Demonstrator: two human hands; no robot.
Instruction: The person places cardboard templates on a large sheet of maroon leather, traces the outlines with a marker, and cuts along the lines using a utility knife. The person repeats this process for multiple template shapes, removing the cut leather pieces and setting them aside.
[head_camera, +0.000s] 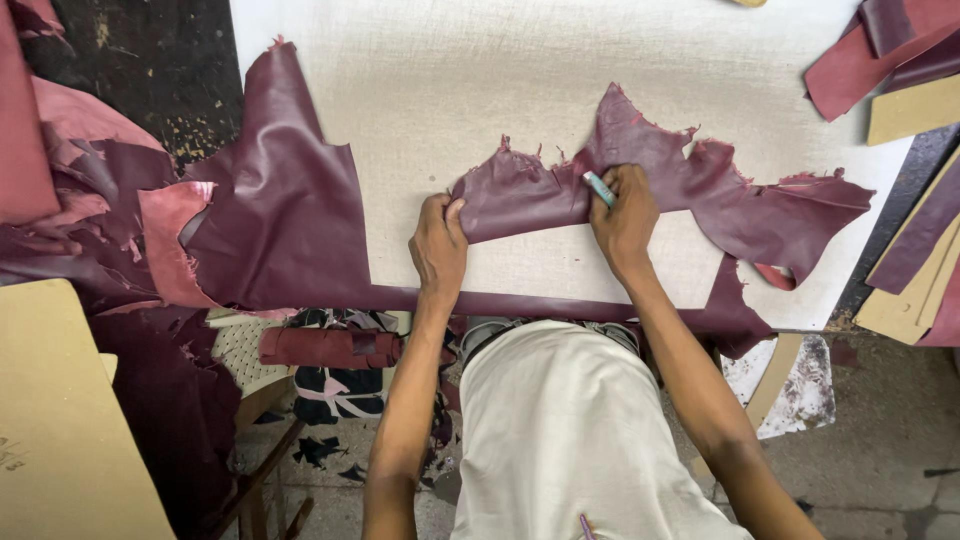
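Head view, left hand (438, 243) pressed flat on maroon leather piece (700, 195), right hand (622, 215) pinching blue marker (599, 187) atop it.

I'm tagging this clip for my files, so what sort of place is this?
Probably a leather-cutting workshop. The left hand pins a ragged maroon leather piece on a white worktable; the right hand holds a pale blue marker. A larger hide drapes over the edge, and tan card patterns lie nearby.

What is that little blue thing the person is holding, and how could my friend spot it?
Start at the big pale worktable, then find the ragged maroon leather piece lying across it. The right hand presses on that leather, and the small light-blue stick pokes out from its fingers. It is the only blue thing among all the maroon scraps.
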